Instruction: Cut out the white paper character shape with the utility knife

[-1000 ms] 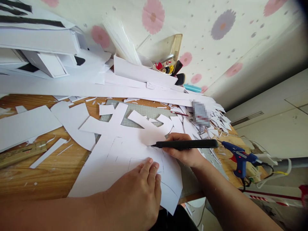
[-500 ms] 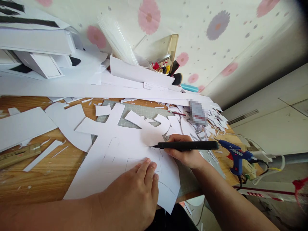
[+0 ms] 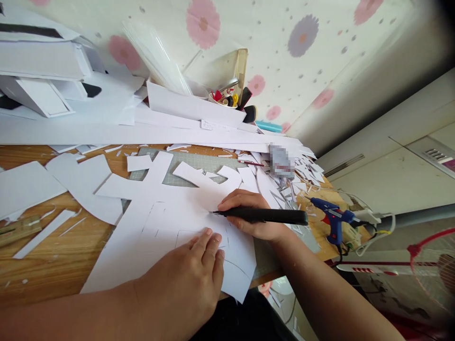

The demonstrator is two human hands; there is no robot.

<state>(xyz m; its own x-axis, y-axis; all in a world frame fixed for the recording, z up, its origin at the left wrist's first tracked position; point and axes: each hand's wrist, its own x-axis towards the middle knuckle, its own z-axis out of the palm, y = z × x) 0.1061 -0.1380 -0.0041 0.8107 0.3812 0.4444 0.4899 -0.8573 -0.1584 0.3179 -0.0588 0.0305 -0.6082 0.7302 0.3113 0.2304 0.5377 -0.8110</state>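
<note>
- The wall (image 3: 273, 28) had pink flowers and a purple one on it.
- The wood table (image 3: 67, 270) stood by the wall, with white scraps (image 3: 302, 171) piled up at its far right.
- A long white board (image 3: 106, 134) lay across the back of the table.
- A green-gray mat (image 3: 199, 162) lay on the table, partly under the white sheet (image 3: 128, 251).
- The sheet lay at the front of the table, with thin dark lines on it.
- The left hand (image 3: 194, 279) pressed down flat on the sheet, its fingers close together.
- The right hand (image 3: 259, 231) pinched the black tool (image 3: 277, 215) between its thumb and fingers, just past the left hand.
- The blue glue gun (image 3: 334, 219) was near the right end of the table, apart from both hands.
- The tool leaned low, its thin tip pointing left, right by the sheet. I could not tell if it touched.
- A thin red stick (image 3: 250, 163) lay near the mat's far edge.
</note>
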